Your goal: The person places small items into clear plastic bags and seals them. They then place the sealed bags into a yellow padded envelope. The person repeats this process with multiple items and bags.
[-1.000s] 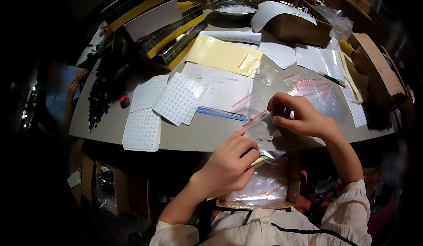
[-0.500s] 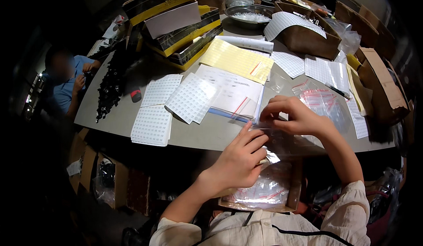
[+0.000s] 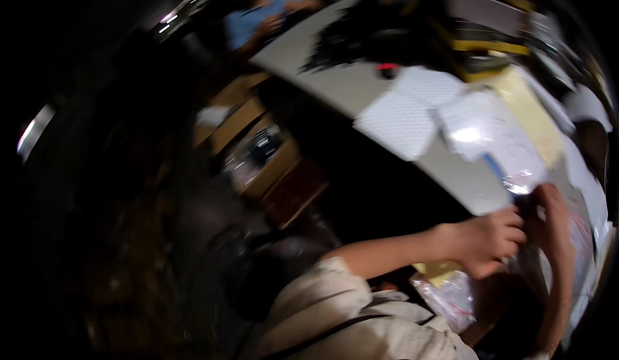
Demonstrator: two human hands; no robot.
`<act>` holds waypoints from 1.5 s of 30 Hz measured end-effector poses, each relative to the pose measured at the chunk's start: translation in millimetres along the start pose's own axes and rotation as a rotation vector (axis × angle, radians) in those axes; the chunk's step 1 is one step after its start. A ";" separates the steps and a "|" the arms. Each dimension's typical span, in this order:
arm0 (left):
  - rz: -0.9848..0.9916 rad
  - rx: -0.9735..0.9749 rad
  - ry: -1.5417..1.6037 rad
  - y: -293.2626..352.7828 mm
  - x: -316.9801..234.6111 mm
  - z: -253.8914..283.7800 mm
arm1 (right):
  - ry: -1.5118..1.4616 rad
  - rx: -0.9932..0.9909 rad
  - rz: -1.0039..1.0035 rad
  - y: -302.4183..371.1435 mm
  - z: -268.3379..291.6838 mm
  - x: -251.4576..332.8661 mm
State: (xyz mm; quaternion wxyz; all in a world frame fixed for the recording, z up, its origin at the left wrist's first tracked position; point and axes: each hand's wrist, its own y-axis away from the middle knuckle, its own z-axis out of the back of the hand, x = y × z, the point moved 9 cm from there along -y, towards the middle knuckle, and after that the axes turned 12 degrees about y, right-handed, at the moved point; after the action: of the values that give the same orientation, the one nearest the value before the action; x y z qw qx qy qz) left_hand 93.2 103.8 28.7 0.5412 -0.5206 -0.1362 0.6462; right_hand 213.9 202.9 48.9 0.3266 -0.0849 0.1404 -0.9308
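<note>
The view is smeared by motion. My left hand (image 3: 485, 242), fingers curled together, is at the table's front edge on the right of the view. Just beyond it my right hand (image 3: 551, 221) bends its fingers in a pinch close to the left fingertips. What lies between them is too blurred and dark to make out. A shiny clear plastic bag (image 3: 521, 180) with a reddish mark is at the fingertips, over the papers. Below my hands are clear plastic bags (image 3: 449, 300) with red lines and a yellow piece (image 3: 438, 271).
Label sheets (image 3: 406, 118), white paper (image 3: 509, 124) and a yellow sheet (image 3: 532, 111) cover the grey table (image 3: 451, 179). Black parts (image 3: 345, 40) lie farther off, beside a person in blue (image 3: 258, 21). Open cartons (image 3: 274, 166) stand on the floor at left.
My view has swung left and tilted, so the table now sits at upper right and the floor shows. My hands have stayed close together at the table edge.
</note>
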 end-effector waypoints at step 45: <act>0.043 -0.213 -0.339 59.1 -66.3 -68.4 | -0.305 0.017 -0.251 182.0 -17.6 38.1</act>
State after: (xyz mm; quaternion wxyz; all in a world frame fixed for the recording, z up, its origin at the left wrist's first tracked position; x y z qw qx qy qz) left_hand 107.9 -0.8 -9.0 0.4384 -0.4616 -0.2818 0.7179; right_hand 286.4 46.5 -23.0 0.2259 -0.2389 0.0698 -0.9418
